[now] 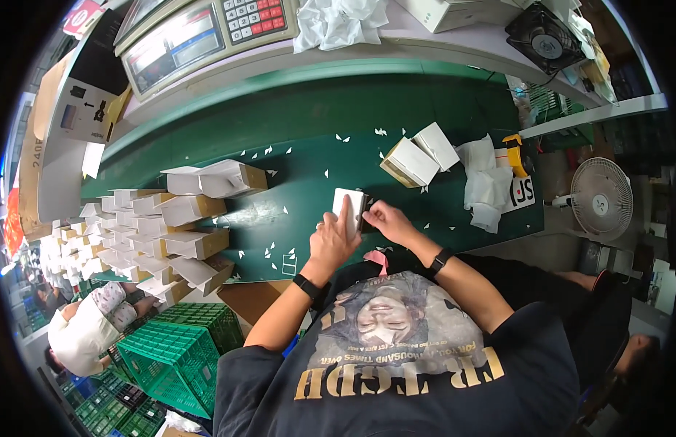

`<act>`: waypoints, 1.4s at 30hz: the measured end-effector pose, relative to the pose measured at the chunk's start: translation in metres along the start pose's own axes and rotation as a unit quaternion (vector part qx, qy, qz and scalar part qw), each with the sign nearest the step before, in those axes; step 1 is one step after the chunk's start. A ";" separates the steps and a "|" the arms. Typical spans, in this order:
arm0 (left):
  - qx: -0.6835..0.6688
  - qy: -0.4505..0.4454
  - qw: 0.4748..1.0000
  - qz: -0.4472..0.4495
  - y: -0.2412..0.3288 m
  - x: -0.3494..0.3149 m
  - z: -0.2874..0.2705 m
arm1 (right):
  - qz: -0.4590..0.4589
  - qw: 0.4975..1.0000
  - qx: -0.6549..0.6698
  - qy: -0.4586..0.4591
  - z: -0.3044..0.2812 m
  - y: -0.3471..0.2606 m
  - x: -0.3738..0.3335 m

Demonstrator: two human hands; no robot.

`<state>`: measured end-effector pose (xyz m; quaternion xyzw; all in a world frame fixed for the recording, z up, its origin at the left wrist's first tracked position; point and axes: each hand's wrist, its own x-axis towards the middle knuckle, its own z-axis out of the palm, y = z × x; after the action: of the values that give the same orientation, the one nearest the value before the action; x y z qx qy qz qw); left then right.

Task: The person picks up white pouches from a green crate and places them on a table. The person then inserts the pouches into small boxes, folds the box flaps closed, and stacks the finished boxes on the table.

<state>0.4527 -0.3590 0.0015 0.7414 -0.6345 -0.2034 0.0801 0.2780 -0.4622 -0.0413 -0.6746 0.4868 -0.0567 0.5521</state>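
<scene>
A small white box (357, 203) with a dark right side is in front of me, near the front edge of the green table. My left hand (333, 240) holds it, the index finger stretched along its top face and the other fingers curled at its near end. Close against the box's right side, my right hand (387, 220) has its fingers bent together in a pinch. Whatever those fingertips hold, if anything, is too small to make out. A pink scrap (378, 258) lies at the table edge below the hands.
Rows of open white-and-brown cartons (199, 210) fill the table's left. Two closed cartons (410, 162), white plastic wrapping (486, 178) and a yellow tape dispenser (518, 155) lie right. White scraps dot the green tabletop (301, 164). A scale (199, 44) stands on the shelf; green crates (170, 357) stand lower left.
</scene>
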 end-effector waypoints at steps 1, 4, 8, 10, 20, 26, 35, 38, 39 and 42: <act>-0.001 0.002 1.000 0.002 0.005 -0.003 0.004 | 0.017 0.998 0.019 -0.050 0.001 0.002 0.000; 0.003 -0.010 1.000 0.013 0.013 -0.007 0.013 | 0.049 0.985 0.059 -0.155 0.000 0.005 0.000; -0.015 -0.011 0.999 0.038 0.004 -0.005 0.016 | 0.032 0.957 0.199 -0.208 -0.002 0.026 0.002; -0.009 -0.012 0.999 0.033 0.008 -0.008 0.018 | 0.037 0.970 0.165 -0.173 0.007 0.032 0.000; -0.016 -0.021 0.999 0.037 0.003 -0.011 0.029 | -0.033 0.988 0.054 -0.139 0.005 0.022 -0.003; -0.014 -0.017 0.999 0.031 -0.002 -0.009 0.028 | -0.020 0.986 0.036 -0.163 0.006 0.020 0.002; -0.046 -0.036 0.998 0.032 0.019 0.000 0.022 | -0.149 0.972 -0.017 -0.183 0.017 0.037 0.025; -0.034 -0.030 0.998 0.044 0.008 -0.008 0.026 | 0.054 0.959 0.198 -0.197 0.029 0.017 0.015; -0.021 0.005 0.998 0.054 0.009 -0.009 0.030 | 0.028 0.967 0.174 -0.186 0.025 0.014 0.008; -0.012 0.058 0.996 0.060 0.021 0.001 0.045 | -0.012 0.980 0.147 -0.134 0.008 0.024 -0.006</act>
<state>0.4157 -0.3574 -0.0320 0.7119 -0.6693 -0.1621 0.1375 0.2650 -0.4502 -0.0607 -0.5931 0.3866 -0.0433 0.7049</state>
